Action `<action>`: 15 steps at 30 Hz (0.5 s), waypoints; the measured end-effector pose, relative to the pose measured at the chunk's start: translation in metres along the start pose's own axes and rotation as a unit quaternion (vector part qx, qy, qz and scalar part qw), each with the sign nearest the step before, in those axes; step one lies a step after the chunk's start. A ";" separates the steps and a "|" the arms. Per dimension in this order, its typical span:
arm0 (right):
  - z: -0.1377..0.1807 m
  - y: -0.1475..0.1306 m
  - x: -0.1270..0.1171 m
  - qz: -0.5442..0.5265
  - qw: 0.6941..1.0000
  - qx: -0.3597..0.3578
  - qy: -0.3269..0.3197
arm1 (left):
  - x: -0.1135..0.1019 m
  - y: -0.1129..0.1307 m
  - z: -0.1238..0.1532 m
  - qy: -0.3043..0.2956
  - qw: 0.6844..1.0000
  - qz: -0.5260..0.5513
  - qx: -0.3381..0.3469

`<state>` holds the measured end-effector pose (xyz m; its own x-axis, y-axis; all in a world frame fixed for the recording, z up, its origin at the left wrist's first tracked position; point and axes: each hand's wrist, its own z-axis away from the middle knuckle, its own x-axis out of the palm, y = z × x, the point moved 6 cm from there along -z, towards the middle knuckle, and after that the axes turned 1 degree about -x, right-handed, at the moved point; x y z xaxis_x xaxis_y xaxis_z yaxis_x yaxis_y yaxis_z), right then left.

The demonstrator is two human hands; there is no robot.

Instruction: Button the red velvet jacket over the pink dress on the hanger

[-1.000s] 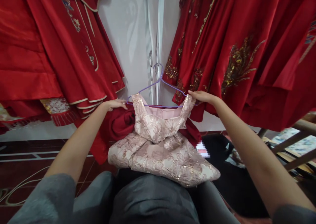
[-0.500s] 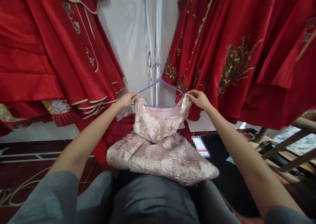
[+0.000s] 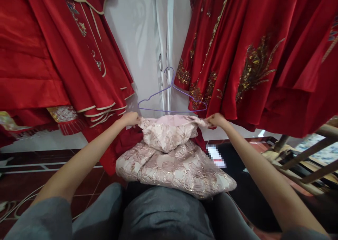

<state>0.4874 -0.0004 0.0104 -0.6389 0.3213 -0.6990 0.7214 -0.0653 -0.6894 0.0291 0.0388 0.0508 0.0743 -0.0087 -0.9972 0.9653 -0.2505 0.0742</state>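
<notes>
A pale pink brocade dress [image 3: 174, 162] with gold threads lies over my lap, its bodice held up by the shoulder straps. My left hand [image 3: 130, 119] pinches the left strap, and my right hand [image 3: 216, 120] grips the right strap, pulling the neckline wide. The pink lining shows along the top edge. Just above the neckline hangs a thin purple hanger [image 3: 172, 110], its hook near a white rail or door edge; the whole bar is visible and apart from the dress. A blurred white tag [image 3: 216, 156] lies at the dress's right side.
Red garments [image 3: 97, 56] with gold trim hang at the left, and red embroidered gowns [image 3: 237, 56] hang at the right, close to my hands. A wooden rack [image 3: 311, 159] stands at the lower right. White cables [image 3: 21, 201] lie on the tiled floor at the left.
Both straps have come off the hanger's ends. My hands have moved down and outward with them, and the bodice top has sunk below the hanger, which stays hanging.
</notes>
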 end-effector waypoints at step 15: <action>0.032 -0.101 -0.017 -0.048 0.968 -0.235 0.078 | 0.031 0.161 -0.021 0.132 0.944 -0.006 0.302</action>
<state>0.4167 -0.0289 0.0856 -0.6880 0.4450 -0.5733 0.7254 0.3972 -0.5622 0.1923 0.0180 0.0325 0.2017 0.2200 -0.9544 0.6540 -0.7556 -0.0359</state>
